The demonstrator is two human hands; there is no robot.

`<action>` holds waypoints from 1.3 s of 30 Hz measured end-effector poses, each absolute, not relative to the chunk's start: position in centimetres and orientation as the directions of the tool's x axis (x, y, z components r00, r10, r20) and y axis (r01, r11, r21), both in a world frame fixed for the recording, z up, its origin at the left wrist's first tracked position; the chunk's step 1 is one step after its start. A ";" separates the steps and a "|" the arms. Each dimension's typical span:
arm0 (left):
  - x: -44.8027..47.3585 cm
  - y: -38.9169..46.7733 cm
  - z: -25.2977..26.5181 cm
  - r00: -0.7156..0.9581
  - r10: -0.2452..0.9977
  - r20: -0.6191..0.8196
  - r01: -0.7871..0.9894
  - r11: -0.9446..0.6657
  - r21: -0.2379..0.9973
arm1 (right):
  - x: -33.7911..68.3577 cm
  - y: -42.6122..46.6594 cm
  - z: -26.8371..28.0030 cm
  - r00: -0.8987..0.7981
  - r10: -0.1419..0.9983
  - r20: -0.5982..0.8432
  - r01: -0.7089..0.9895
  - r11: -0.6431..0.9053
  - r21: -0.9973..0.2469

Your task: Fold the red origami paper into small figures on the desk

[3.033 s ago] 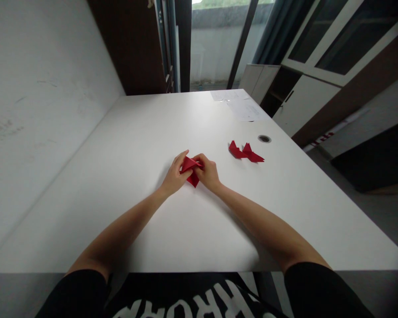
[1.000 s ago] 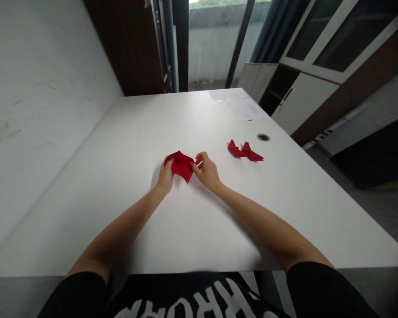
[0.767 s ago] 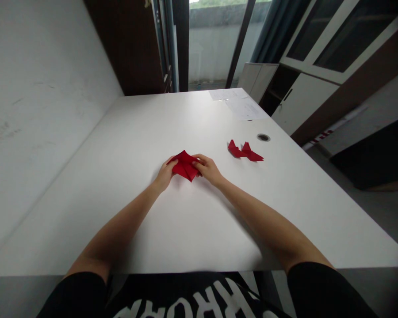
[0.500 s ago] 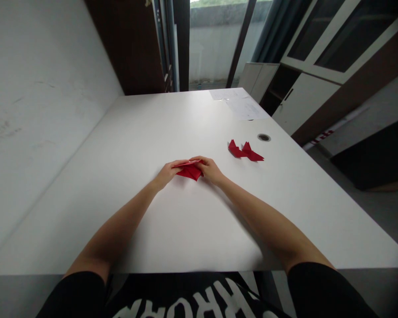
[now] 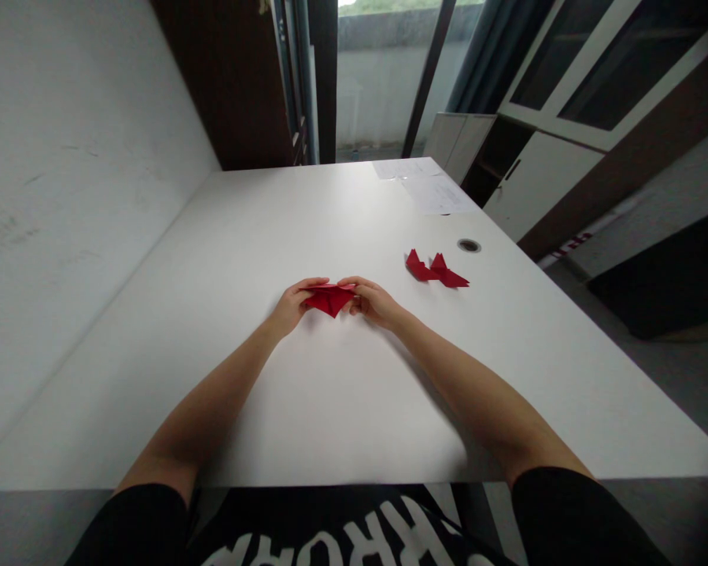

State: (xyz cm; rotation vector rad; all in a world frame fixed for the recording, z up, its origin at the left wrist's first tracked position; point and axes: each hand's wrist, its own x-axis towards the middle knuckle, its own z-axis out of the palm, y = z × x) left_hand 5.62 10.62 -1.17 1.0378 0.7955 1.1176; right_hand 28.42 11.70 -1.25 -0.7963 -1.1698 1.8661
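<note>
Between my two hands is a piece of folded red paper [image 5: 331,299], its lower point facing me and its upper edge running level from hand to hand. My left hand [image 5: 293,305] pinches the left end, fingers behind and thumb partly hidden. On the other end, my right hand [image 5: 374,302] grips the paper with fingers along the top and the others curled beneath. Two red folded paper figures [image 5: 420,267] [image 5: 448,272] lie close together on the white table [image 5: 330,409], right of my right hand.
Past the figures, a round cable hole [image 5: 469,245] is set in the table. Paper sheets [image 5: 436,192] lie at the far right corner. A white wall [image 5: 82,157] borders the table on the left, and white cabinets [image 5: 543,181] stand beyond its right edge.
The red paper has turned so its point now faces straight toward me, and it has shifted slightly left. My hands have moved a little apart at its ends.
</note>
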 end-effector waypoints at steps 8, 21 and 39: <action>5.3 10.1 -0.1 0.390 0.917 0.084 -0.360 0.068 0.930 | 28.4 11.9 -1.7 -0.339 0.940 -0.034 -0.227 -0.117 -0.967; 6.3 10.4 -2.2 0.267 0.963 -0.049 -0.239 0.115 0.964 | 27.8 11.0 -1.6 -0.323 0.862 0.392 0.188 0.464 -0.866; 6.2 9.7 -0.7 0.248 0.968 0.044 0.054 -0.059 0.997 | 27.7 10.6 -1.2 -0.354 0.902 0.247 0.296 0.359 -0.885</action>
